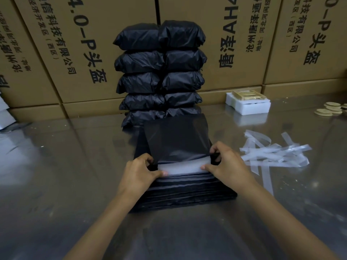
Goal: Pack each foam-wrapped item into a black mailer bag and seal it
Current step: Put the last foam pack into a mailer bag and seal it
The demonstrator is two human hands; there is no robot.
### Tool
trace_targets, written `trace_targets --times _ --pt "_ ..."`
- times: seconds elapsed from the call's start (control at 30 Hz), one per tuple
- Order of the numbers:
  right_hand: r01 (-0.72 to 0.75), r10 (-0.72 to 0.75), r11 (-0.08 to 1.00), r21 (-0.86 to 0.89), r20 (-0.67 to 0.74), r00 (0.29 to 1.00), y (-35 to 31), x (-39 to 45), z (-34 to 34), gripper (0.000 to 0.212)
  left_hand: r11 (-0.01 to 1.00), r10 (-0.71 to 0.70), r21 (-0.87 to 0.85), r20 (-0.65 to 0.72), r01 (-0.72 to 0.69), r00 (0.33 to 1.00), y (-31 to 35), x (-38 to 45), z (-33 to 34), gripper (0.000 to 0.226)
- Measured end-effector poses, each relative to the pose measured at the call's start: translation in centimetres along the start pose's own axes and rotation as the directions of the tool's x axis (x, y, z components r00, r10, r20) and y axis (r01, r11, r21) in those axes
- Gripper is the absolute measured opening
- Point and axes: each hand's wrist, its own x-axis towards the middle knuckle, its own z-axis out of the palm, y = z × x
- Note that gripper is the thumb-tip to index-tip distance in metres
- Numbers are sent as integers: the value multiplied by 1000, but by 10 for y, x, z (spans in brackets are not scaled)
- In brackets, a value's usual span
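A black mailer bag [176, 139] lies on top of a stack of flat black mailer bags [184, 192] in front of me. Its mouth faces me and shows a white strip [182, 167], foam or seal liner, I cannot tell which. My left hand [139, 170] pinches the bag's left mouth corner. At the right corner, my right hand [226, 163] pinches the black film. Behind stands a double pile of filled, sealed black bags [159, 72]. A foam-wrapped item [247, 102] with a gold box in it sits at the back right.
A metal table [65, 175] carries everything. Peeled clear liner strips [276, 152] lie to the right of my hands. Several round beige discs [330, 109] sit at the far right. Cardboard boxes [75, 53] wall off the back. White foam pieces [4, 115] show at the left edge.
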Motion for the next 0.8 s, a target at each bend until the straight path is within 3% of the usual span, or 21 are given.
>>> trace_targets --times 0.23,0.43,0.63,0.8 --pt "-36 37 999 9 -117 993 1 12 19 42 998 -39 40 -132 45 990 -2 15 19 31" --pt "-130 124 991 -40 -123 985 5 30 28 33 965 -136 217 -66 147 988 6 29 31 13" --pt "-185 181 949 -256 -37 983 10 46 39 8 847 -191 512 40 144 981 20 50 38 18" --pt "-250 256 922 -297 -19 967 7 61 42 16 704 -244 702 93 110 965 30 66 44 23"
